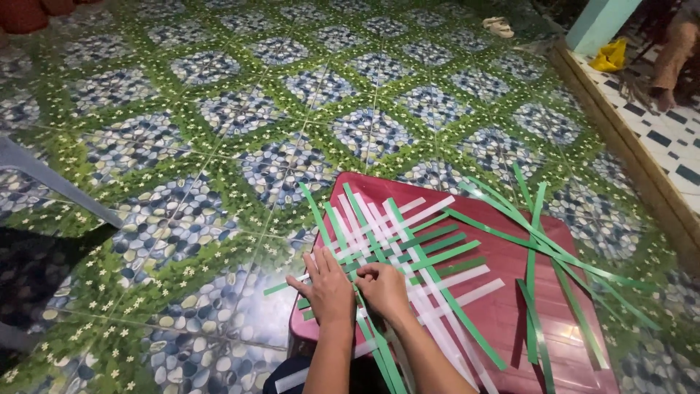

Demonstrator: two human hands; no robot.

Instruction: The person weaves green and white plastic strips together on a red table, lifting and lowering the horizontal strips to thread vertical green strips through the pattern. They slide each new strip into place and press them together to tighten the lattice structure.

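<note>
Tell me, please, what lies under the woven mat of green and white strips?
The woven mat of green and white strips rests on a dark red plastic board. Both hands, left and right, press on it, hiding the weave beneath them.

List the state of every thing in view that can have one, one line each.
Woven mat of green and white strips: partly woven, strip ends loose.
Loose green strips: unwoven, scattered on the board.
Red board: flat on the tiled floor.
Left hand: flat, pressing the weave.
Right hand: fingers curled, pinching a strip.
Sandals: lying on the floor, unworn.
Yellow bag: crumpled by the pillar.
</note>
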